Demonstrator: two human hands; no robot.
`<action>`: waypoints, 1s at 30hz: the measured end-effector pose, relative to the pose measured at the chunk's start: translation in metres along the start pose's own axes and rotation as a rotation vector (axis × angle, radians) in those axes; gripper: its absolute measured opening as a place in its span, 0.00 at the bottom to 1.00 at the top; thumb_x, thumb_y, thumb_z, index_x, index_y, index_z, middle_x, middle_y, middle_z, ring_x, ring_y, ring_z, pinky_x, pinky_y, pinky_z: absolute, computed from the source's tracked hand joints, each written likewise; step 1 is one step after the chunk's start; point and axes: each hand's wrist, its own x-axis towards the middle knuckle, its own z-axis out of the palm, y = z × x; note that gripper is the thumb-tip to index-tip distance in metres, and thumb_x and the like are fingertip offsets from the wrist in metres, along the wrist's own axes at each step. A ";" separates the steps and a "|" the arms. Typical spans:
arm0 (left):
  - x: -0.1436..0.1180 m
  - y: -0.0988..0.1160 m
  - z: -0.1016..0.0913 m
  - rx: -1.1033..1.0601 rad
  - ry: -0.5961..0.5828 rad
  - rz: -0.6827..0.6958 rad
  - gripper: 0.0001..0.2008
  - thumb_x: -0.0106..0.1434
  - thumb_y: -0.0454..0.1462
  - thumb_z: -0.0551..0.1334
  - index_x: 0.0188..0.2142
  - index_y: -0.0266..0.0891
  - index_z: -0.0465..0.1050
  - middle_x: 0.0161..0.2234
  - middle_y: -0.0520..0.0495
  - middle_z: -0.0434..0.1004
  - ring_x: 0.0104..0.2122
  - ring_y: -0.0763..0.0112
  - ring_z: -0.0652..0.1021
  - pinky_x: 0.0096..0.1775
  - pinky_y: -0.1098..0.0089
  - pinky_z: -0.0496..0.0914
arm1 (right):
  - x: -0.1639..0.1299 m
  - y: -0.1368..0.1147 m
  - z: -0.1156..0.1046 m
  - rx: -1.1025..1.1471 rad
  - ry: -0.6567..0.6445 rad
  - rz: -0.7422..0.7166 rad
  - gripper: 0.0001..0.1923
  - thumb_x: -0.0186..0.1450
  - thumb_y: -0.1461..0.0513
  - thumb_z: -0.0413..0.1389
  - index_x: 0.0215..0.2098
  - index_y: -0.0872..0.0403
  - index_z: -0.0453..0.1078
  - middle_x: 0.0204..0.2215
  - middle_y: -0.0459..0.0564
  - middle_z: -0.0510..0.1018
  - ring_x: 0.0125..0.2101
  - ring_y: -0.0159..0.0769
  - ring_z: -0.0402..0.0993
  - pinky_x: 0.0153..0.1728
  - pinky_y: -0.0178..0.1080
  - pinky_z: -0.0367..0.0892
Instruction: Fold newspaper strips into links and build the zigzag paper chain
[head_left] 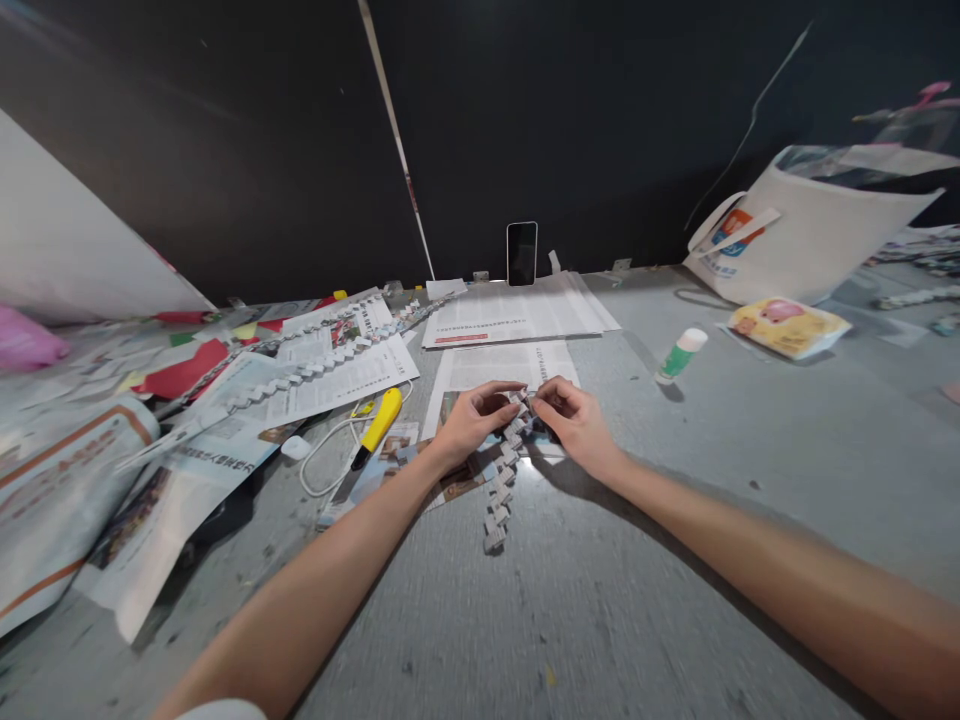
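- Clearly, head view: my left hand and right hand both pinch the folded paper chain, whose tail trails toward six o'clock over the table.
- Tugging unevenly could unfold links; the yellow utility knife at nine o'clock might snag it.

Counted on the table: 2 hands, left and right, both closed on 1 folded paper chain. 1 more long chain at left. 1 yellow utility knife, 1 glue stick, 1 phone, 1 tote bag, 1 tissue pack.
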 end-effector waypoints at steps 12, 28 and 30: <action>-0.001 0.002 0.002 0.094 0.019 0.040 0.27 0.64 0.53 0.71 0.55 0.38 0.78 0.25 0.53 0.66 0.25 0.74 0.63 0.29 0.70 0.55 | 0.000 0.004 0.000 -0.009 -0.004 -0.008 0.16 0.67 0.49 0.61 0.30 0.50 0.68 0.24 0.43 0.69 0.26 0.34 0.63 0.28 0.39 0.60; -0.001 -0.001 0.006 0.294 0.072 0.189 0.21 0.70 0.48 0.65 0.54 0.36 0.78 0.32 0.47 0.77 0.29 0.72 0.71 0.33 0.70 0.65 | 0.000 -0.001 0.001 -0.219 -0.018 -0.128 0.12 0.71 0.55 0.58 0.32 0.50 0.69 0.31 0.49 0.74 0.32 0.39 0.72 0.36 0.42 0.66; -0.002 -0.001 0.006 0.309 0.062 0.194 0.20 0.71 0.47 0.64 0.54 0.36 0.78 0.31 0.48 0.77 0.28 0.72 0.71 0.33 0.71 0.65 | -0.001 -0.003 0.001 -0.243 -0.028 -0.138 0.12 0.71 0.55 0.58 0.32 0.50 0.69 0.31 0.49 0.74 0.32 0.39 0.71 0.36 0.42 0.66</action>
